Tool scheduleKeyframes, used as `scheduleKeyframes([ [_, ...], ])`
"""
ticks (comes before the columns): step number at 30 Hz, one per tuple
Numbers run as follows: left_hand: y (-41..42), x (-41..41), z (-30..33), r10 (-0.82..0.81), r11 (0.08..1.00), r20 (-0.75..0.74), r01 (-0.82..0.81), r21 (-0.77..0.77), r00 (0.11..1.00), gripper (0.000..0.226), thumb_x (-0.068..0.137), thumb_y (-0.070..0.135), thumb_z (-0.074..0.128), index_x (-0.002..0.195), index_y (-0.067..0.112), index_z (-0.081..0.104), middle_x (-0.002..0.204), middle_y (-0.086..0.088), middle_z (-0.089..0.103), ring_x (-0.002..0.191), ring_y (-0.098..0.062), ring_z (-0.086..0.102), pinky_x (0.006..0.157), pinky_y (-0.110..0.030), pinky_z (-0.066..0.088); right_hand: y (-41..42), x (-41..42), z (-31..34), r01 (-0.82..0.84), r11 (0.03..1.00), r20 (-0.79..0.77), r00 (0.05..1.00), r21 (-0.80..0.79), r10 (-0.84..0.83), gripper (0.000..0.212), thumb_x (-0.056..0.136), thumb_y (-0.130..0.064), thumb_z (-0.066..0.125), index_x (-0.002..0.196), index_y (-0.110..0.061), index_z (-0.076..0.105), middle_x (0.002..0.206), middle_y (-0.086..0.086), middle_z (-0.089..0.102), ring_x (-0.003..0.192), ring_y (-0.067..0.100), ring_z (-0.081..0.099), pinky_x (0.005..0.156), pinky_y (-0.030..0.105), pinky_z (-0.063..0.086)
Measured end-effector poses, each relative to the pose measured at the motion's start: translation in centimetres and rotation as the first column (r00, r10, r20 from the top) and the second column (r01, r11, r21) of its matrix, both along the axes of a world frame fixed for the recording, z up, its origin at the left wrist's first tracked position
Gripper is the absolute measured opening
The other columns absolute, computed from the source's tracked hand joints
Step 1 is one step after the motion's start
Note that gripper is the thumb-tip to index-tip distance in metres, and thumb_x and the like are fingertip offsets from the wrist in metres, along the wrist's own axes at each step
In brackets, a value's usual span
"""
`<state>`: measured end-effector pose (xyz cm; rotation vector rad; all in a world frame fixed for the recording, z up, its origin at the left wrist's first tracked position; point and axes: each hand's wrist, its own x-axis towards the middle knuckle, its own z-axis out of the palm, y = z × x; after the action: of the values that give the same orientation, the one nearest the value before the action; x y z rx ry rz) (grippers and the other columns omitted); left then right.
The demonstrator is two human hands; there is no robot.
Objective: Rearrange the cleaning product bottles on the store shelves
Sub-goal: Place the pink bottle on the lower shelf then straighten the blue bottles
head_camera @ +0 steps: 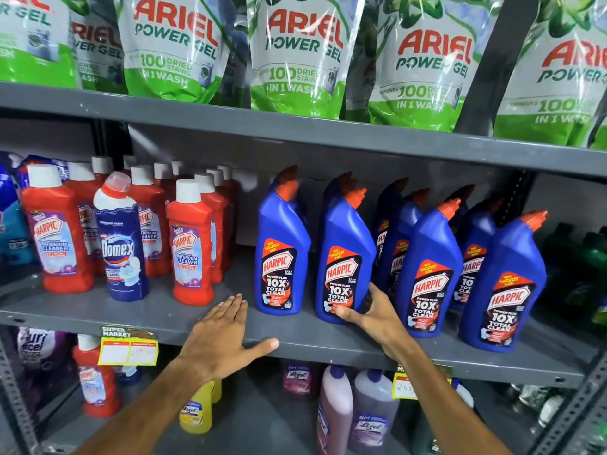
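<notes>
The right hand (368,311) grips the base of a blue Harpic bottle (343,257) standing on the middle shelf (164,315); the left hand (223,336) rests flat and open-fingered on the shelf edge, left of the bottle.

Left hand (220,336) flat, fingers spread; right hand (368,311) curled, gripping

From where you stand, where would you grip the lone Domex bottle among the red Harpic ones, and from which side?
Grip the Domex bottle around its narrower upper body, just under the angled cap, coming straight from the front. It stands upright at the shelf front edge, with red Harpic bottles close on both sides and behind, so side access looks tight. The left hand, resting open on the shelf, is nearest.
</notes>
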<state>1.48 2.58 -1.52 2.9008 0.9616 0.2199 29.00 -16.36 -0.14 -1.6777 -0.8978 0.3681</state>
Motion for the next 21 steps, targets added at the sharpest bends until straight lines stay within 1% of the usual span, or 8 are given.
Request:
scheduleKeyframes([
  [4, 0.1, -0.1, 0.0, 0.005, 1.000, 0.005, -0.005, -0.013, 1.000, 0.147, 0.059, 0.110, -0.004, 0.168, 0.011, 0.005, 0.178, -0.008, 0.005, 0.164, -0.020, 0.005, 0.131, -0.035, 0.007, -0.2, -0.5, 0.2, 0.060, 0.998, 0.050, 0.997, 0.006, -0.060, 0.091, 0.065, -0.029, 0.103, 0.142, -0.021, 0.056, 0.128, -0.007, 0.076, 0.119, 0.011, 0.072, 0.106, 0.037, 0.058],
  [7, -0.4, -0.3, -0.2, 0.014, 1.000, 0.050, -0.015, 0.027, 0.999, 0.142, 0.067, 0.108, 0.000, 0.167, 0.008, 0.008, 0.178, -0.009, 0.006, 0.164, -0.020, 0.005, 0.132, -0.035, 0.005, -0.7, -1.9, 0.0, 0.166, 0.983, 0.194, 0.965, 0.077, -0.179, 0.101, 0.065, -0.039, 0.102, 0.150, -0.022, 0.050, 0.131, -0.013, 0.070, 0.118, 0.003, 0.069, 0.102, 0.019, 0.054],
  [10, -1.6, -0.7, -2.4, -0.053, 0.979, 0.250, 0.001, 0.205, 0.967, 0.119, 0.089, 0.093, 0.020, 0.166, 0.002, 0.013, 0.176, -0.015, 0.010, 0.164, -0.024, 0.006, 0.133, -0.040, 0.008, -2.1, -4.3, -2.1, 0.275, 0.915, 0.350, 0.860, 0.294, -0.371, 0.074, 0.081, -0.043, 0.091, 0.144, -0.026, 0.057, 0.134, -0.019, 0.064, 0.123, -0.009, 0.061, 0.102, 0.007, 0.047],
  [12, -3.0, -1.7, -5.7, -0.141, 0.953, 0.320, 0.042, 0.299, 0.937, 0.101, 0.101, 0.076, 0.032, 0.166, 0.002, 0.011, 0.176, -0.018, 0.008, 0.164, -0.029, 0.005, 0.134, -0.045, 0.011, -3.5, -6.1, -5.1, 0.293, 0.846, 0.487, 0.714, 0.445, -0.503, 0.048, 0.094, -0.035, 0.079, 0.136, -0.019, 0.061, 0.134, -0.006, 0.063, 0.128, 0.000, 0.056, 0.110, 0.016, 0.043],
  [14, -4.6, -2.8, -9.9, -0.209, 0.941, 0.329, 0.098, 0.324, 0.921, 0.094, 0.104, 0.067, 0.037, 0.166, 0.002, 0.009, 0.177, -0.018, 0.004, 0.164, -0.033, 0.005, 0.133, -0.047, 0.009, -5.0, -7.8, -9.1, 0.284, 0.816, 0.557, 0.615, 0.504, -0.558, 0.033, 0.097, -0.028, 0.073, 0.124, -0.012, 0.065, 0.124, 0.006, 0.065, 0.119, 0.012, 0.056, 0.106, 0.026, 0.044],
  [16, -5.3, -3.4, -13.7, -0.234, 0.937, 0.283, 0.138, 0.321, 0.930, 0.091, 0.105, 0.064, 0.036, 0.166, 0.001, 0.010, 0.177, -0.019, 0.004, 0.163, -0.036, 0.008, 0.132, -0.047, 0.011, -5.8, -9.0, -13.3, 0.358, 0.838, 0.522, 0.661, 0.413, -0.539, 0.029, 0.096, -0.022, 0.075, 0.120, -0.008, 0.066, 0.119, 0.007, 0.063, 0.114, 0.019, 0.057, 0.101, 0.036, 0.049],
  [18, -5.6, -3.9, -16.2, -0.252, 0.938, 0.227, 0.181, 0.295, 0.941, 0.091, 0.105, 0.064, 0.036, 0.166, 0.002, 0.010, 0.177, -0.018, 0.004, 0.163, -0.034, 0.009, 0.131, -0.048, 0.014, -6.7, -10.3, -16.1, 0.423, 0.862, 0.424, 0.751, 0.280, -0.506, 0.035, 0.096, -0.015, 0.077, 0.127, -0.005, 0.064, 0.126, 0.001, 0.057, 0.121, 0.019, 0.056, 0.105, 0.041, 0.049],
  [21, -5.2, -3.8, -19.8, -0.226, 0.962, 0.117, 0.203, 0.185, 0.967, 0.095, 0.102, 0.067, 0.040, 0.166, 0.003, 0.011, 0.177, -0.017, 0.003, 0.164, -0.033, 0.007, 0.129, -0.051, 0.021, -6.9, -11.4, -19.6, 0.446, 0.891, 0.247, 0.857, 0.082, -0.452, 0.049, 0.096, -0.018, 0.077, 0.141, -0.010, 0.057, 0.134, -0.002, 0.053, 0.128, 0.023, 0.056, 0.110, 0.031, 0.043],
])
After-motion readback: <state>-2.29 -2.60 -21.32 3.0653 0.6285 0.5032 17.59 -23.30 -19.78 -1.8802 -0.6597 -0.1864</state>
